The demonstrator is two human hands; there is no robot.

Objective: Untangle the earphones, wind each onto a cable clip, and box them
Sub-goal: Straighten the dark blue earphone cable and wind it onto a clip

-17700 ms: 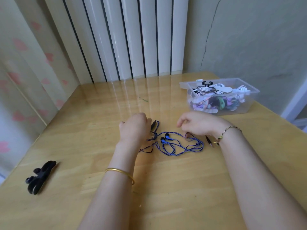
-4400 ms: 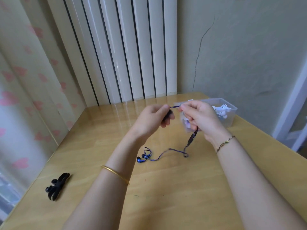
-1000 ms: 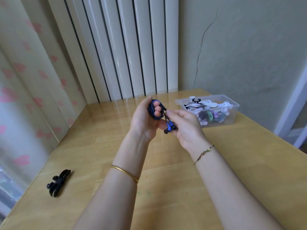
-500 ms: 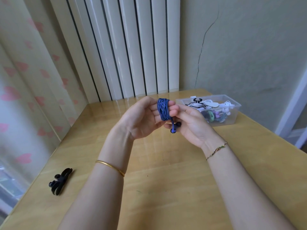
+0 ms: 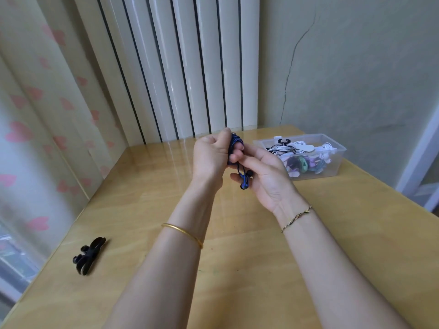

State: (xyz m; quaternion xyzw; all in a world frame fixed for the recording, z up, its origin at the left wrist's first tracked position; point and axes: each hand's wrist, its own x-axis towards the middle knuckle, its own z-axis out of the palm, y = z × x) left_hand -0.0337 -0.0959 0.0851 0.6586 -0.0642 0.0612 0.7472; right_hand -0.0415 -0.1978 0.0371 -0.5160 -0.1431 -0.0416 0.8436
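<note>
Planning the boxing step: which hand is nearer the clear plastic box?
Right. Both hands hold the blue earphones; the right hand is just left of the clear plastic box, the left hand farther left beyond it.

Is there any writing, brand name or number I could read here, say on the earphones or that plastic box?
None can be read.
The blue earphones, the clear box and the black cable clip show no legible marking.
A small white tab at the box's far rim is too small to tell.

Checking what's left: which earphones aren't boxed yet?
The blue earphones, wound round the left hand's fingers; the other earphones lie in the clear box.
</note>
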